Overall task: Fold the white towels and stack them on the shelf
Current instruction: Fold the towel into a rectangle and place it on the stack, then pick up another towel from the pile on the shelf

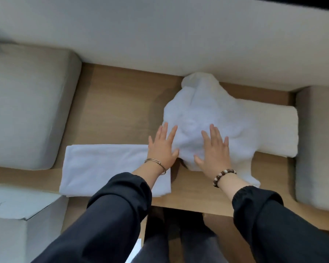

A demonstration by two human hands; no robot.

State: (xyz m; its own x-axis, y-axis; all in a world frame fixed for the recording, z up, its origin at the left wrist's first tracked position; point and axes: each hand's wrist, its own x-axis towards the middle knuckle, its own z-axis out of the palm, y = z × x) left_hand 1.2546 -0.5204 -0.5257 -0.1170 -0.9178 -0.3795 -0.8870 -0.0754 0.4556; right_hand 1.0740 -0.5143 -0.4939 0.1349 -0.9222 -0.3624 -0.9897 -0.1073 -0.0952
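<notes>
Crumpled white towel point(207, 118): where?
— On the wooden shelf point(118, 103), right of centre, heaped and creased, not yet folded.

Lying on bare wood only?
— No. Far right part draped over a folded white towel point(273, 130), a neat oblong just beside the right grey cushion point(315, 145).

Left hand point(162, 149)?
— Palm down, fingers straight and spread, gripping nothing. Placed at the heap's left edge, thumb and forefinger touching the cloth.

Right hand point(214, 150)?
— Laid flat on the near part of the heap, fingers likewise straight and fanned out, resting on the cloth and pinching nothing.

Anything on the wrists?
— Thin metal bangle point(156, 164) on the left, beaded bracelet point(224, 177) on the right, dark sleeves point(122, 205) behind both.

Other towels?
— A second folded white towel point(103, 168), flat on the near left of the shelf, partly hidden under the left forearm. Right end close to the heap; touching or not, impossible to tell.

Around the shelf?
— Large grey cushion point(27, 111) at far left, well apart from the heap. White cardboard box point(17, 224) below it at the lower left, with faint handwriting on top, too blurred to read.
</notes>
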